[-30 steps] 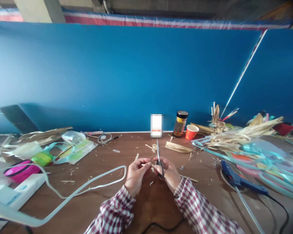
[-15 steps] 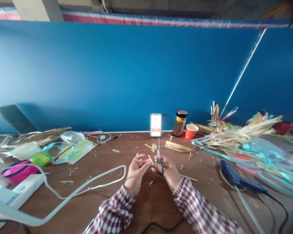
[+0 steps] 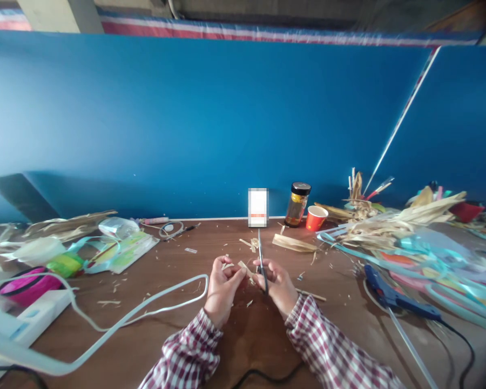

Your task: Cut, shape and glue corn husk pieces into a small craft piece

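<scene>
Between the thumb and fingers of my left hand is a small pale strip of dried husk. My right hand has its fingers closed round a pair of scissors, whose blades point away from me. The scissors' dark handle lies against that hand. The husk strip's right end comes close to the right fingertips; whether they touch it I cannot tell. Just beyond the hands lies a small curled husk piece. A wider flat husk piece rests farther right.
A blue glue gun lies at right beside tangled ribbons and dried husks. Near the blue partition stand a dark-lidded jar and a red paper cup. A white cable loops past a power strip at left.
My hands have drawn slightly apart. The husk strip has moved left with my left hand, away from the scissors, and its angle has changed.
</scene>
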Demonstrator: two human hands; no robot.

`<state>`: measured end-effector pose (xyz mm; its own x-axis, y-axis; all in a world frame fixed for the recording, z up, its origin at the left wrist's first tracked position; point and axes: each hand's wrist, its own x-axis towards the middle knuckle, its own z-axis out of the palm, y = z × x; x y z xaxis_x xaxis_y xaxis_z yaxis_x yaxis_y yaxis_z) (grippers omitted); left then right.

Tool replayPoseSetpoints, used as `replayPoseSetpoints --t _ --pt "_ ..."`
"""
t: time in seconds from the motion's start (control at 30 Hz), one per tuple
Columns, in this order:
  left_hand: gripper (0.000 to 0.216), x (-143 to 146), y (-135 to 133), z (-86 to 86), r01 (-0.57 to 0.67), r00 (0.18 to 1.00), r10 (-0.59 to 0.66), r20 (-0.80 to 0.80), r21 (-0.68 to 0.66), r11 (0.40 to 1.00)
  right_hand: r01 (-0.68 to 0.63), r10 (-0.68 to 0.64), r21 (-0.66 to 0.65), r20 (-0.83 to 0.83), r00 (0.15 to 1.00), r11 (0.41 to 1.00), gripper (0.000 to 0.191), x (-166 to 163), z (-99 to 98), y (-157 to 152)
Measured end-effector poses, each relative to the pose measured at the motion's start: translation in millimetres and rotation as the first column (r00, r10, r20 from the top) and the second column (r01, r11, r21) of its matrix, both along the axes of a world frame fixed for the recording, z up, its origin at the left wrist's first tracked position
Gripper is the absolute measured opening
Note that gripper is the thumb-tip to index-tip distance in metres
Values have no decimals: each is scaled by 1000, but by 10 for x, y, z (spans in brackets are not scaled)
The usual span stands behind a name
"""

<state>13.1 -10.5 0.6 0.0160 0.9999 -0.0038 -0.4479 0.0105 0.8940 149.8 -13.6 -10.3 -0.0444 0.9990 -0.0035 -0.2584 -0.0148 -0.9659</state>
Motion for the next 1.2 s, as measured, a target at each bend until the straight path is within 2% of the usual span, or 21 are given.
replayPoseSetpoints --t 0.1,0.2,0.33,0.63,0.87,1.03,1.2 --pt "31 6 13 -24 -33 997 36 -62 42 999 14 -14 12 -1 1000 1000 39 13 -40 12" --pt "22 18 22 -48 -30 989 31 -146 13 999 32 -32 14 -14 999 999 39 18 -70 29" --pt "24 34 9 -62 -8 982 8 -187 -2 1000 73 -72 40 -35 997 997 39 18 -89 40" --pt "30 63 -15 -48 17 1000 -17 4 -76 997 -2 2 33 -14 1000 999 36 -1 7 -13" --pt "54 44 -4 -41 12 1000 -15 -23 -104 994 -51 51 12 29 998 999 36 8 26 -21" --pt "52 44 -7 -36 47 999 -47 9 -70 996 -31 30 26 10 999 999 35 1 38 -34" --pt "29 64 -29 -15 50 999 -49 23 -76 996 -54 55 13 -33 998 998 37 5 -18 5"
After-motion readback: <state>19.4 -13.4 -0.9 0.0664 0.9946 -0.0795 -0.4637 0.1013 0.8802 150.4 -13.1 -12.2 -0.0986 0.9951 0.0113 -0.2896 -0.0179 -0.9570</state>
